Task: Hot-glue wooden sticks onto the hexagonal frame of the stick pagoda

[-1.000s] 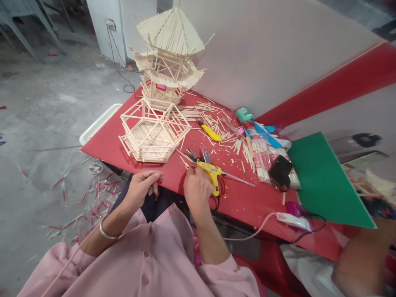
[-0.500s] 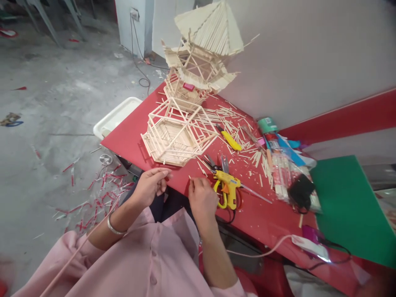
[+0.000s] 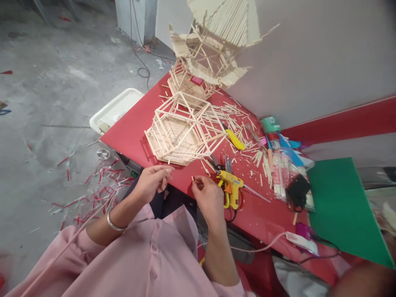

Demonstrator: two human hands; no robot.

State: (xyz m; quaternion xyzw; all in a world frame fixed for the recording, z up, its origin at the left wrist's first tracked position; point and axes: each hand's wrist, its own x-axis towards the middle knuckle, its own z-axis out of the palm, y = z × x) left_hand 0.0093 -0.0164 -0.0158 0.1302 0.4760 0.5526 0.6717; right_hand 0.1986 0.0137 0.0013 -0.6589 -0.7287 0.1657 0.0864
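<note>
My right hand (image 3: 209, 198) is at the table's front edge, its thumb and forefinger closed on a short wooden stick (image 3: 192, 178) whose pale tip pokes out. To its left, my left hand (image 3: 154, 181) is pinched closed just in front of the table edge; whatever it may hold is too small to make out. Just beyond both hands stands an open frame of thin wooden sticks (image 3: 185, 136) with a ribbed, many-sided base. A yellow glue gun (image 3: 231, 183) lies right of my right hand, with scissors (image 3: 220, 168) partly under it.
Behind the frame rises a tiered stick model (image 3: 213, 62) with ribbed roofs. Loose sticks (image 3: 238, 113) and a yellow cutter knife (image 3: 235, 139) lie on the red table (image 3: 130, 132). Rightward are plastic packs of sticks (image 3: 281, 173), a green board (image 3: 343, 206) and a cable.
My right hand has moved slightly right, farther from my left, and its fingers have turned to show more of the stick. The whole view has shifted a little; the frame stays put on the table.
</note>
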